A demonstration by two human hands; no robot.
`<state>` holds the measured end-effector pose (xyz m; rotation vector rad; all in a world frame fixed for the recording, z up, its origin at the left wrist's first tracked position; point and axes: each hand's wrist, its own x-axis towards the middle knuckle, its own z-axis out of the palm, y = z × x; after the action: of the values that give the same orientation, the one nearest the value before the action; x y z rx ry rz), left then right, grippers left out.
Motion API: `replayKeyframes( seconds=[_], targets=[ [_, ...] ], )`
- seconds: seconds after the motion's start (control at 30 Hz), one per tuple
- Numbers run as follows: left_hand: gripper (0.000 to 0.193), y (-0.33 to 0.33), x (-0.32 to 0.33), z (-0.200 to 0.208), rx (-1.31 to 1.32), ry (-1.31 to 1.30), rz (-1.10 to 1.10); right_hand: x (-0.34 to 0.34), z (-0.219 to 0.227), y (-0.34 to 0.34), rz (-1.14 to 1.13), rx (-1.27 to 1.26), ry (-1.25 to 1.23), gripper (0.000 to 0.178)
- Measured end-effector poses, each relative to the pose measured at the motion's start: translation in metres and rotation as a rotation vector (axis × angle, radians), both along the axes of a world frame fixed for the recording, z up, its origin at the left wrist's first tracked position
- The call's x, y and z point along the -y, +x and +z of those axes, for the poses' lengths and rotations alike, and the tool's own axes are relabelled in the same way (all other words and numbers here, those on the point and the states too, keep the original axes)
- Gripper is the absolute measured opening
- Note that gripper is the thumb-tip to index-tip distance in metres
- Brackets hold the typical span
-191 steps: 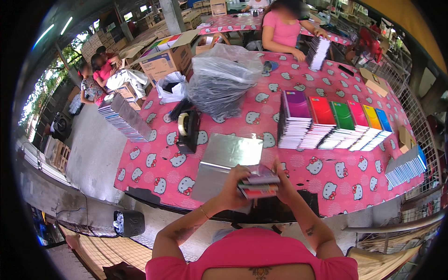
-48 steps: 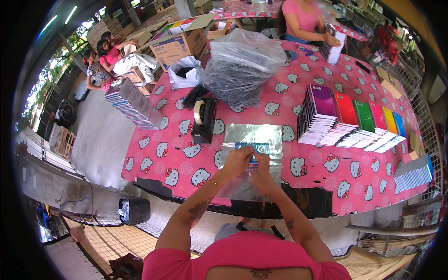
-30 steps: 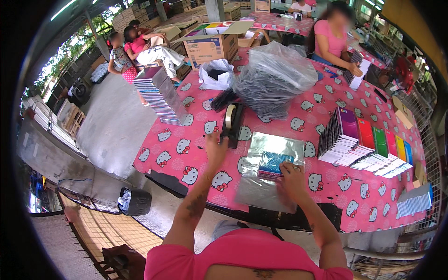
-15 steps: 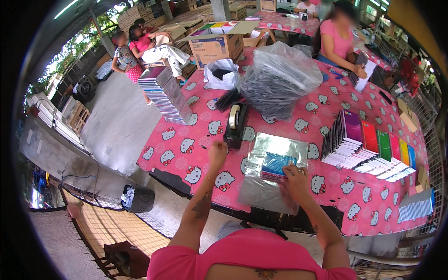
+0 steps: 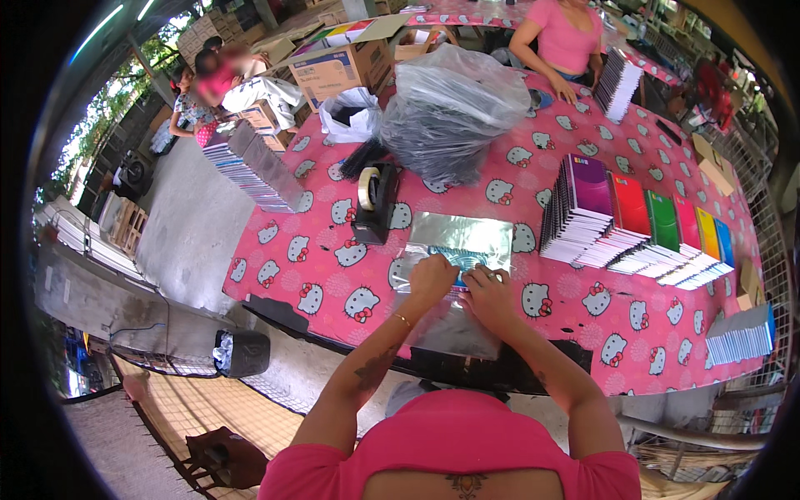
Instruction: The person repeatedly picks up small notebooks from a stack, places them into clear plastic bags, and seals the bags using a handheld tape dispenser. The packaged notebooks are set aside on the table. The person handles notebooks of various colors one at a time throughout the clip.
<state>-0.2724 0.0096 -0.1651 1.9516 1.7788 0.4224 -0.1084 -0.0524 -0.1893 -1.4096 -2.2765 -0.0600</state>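
Observation:
A small stack with a blue-patterned cover, apparently notebooks (image 5: 467,256), lies on shiny clear plastic (image 5: 468,227) in front of me. My left hand (image 5: 433,277) is closed in a pinch over the left part of the cover. What its fingers hold, if anything, is too small to make out. Beside it, my right hand (image 5: 488,289) presses bent fingers onto the plastic at the cover's near right edge. The two hands nearly touch and hide much of the cover. Beyond my left hand stands a black tape dispenser (image 5: 375,218) with a roll of tape.
Stepped rows of coloured spiral notebooks (image 5: 593,196) stand right. A plastic-wrapped stack (image 5: 254,167) is at the far left edge. A big clear bag of black pieces (image 5: 454,108), a white bag (image 5: 348,117) and a carton (image 5: 342,73) lie behind. A co-worker (image 5: 567,37) stands across the table.
My left hand has moved from beside the tape dispenser right onto the blue cover. The view has shifted. The co-worker's hand has left the notebook stack and rests on the table.

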Motion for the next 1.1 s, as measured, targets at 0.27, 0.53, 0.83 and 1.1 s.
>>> replayKeyframes(
  seconds=[0.27, 0.53, 0.83, 1.1],
  targets=[
    [0.048, -0.022, 0.014, 0.0, -0.235, 0.031, -0.062, -0.008, 0.022, 0.008, 0.005, -0.078, 0.001, 0.041],
    [0.037, -0.008, 0.045, -0.006, 0.066, 0.695, -0.529, -0.132, 0.039, 0.04, 0.029, -0.252, -0.821, 0.065],
    [0.036, -0.037, 0.021, -0.032, 0.583, 0.322, -0.003, -0.093, 0.07, 0.072, 0.022, -0.771, -0.913, 0.072],
    [0.027, -0.183, -0.105, -0.023, 0.628, 0.135, 0.402, -0.028, 0.14, 0.031, 0.265, -0.339, 0.013, 0.025]
  ],
)
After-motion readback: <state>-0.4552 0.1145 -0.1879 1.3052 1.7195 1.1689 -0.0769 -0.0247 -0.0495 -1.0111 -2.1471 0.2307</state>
